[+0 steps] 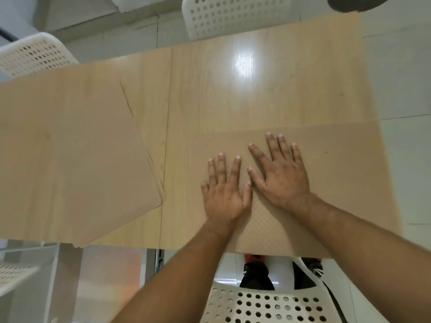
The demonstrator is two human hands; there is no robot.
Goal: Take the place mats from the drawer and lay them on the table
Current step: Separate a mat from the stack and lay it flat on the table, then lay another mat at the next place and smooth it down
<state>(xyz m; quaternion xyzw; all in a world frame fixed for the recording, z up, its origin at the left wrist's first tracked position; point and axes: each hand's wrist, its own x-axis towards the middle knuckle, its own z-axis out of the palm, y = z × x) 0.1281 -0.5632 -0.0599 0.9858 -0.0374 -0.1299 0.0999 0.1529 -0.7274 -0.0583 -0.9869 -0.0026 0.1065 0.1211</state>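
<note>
Tan textured place mat [338, 173] flat on wooden table [233, 94]; both hands pressing.

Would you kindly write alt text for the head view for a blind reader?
A left hand and right hand rest flat on a tan place mat at the near edge of the wooden table. A skewed stack of mats lies to its left; white perforated chairs stand around.
</note>
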